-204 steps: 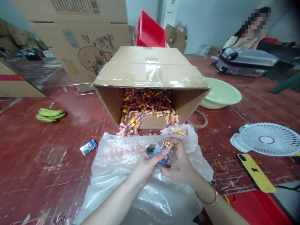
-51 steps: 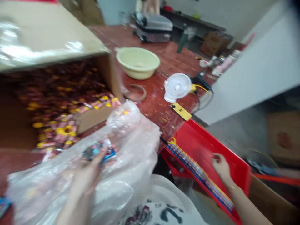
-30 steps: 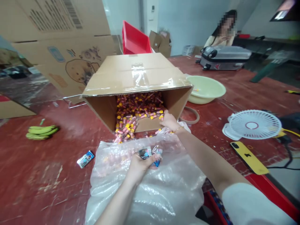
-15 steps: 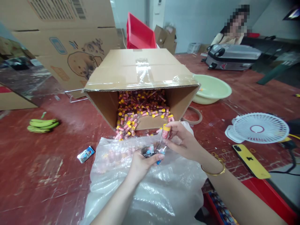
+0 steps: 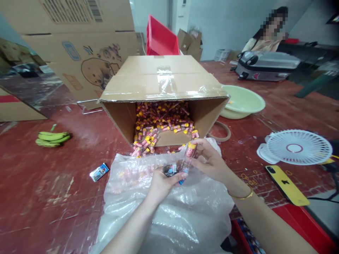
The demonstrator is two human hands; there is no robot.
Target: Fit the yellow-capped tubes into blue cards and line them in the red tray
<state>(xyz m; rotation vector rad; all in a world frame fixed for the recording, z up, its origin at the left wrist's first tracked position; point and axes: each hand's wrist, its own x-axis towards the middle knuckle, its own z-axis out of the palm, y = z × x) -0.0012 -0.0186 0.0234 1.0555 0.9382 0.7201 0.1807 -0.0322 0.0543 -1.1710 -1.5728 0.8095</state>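
Over the clear plastic sheet [image 5: 164,218] on the red table [image 5: 69,218], in front of the cardboard box [image 5: 164,83] lying on its side, a yellow-capped vial [image 5: 190,151] is held slightly tilted between the two hands. The right hand [image 5: 208,162] has its fingers closed lightly round the vial near the cap, thumb lower down. The left hand [image 5: 164,181] is pinched, its thumb pressing a dark packet [image 5: 169,170] and a blue packet [image 5: 181,182] against the fingers beneath. Below the vial's pink label is a clear stretch reaching the left thumb; whether it is the vial's own lower part or a clear wrapper I cannot tell.

The step in hand appears to be bringing the vial in with the packets. For that, the left pinch should be firm enough to stop the slick packets fanning apart, yet not so hard that it creases them. The right fingers do best high on the cap end, leaving the lower end free, with the vial lined up along the blue packet before the thumb shifts. Too loose a grip risks dropping it among the loose vials [image 5: 164,118] at the box mouth.
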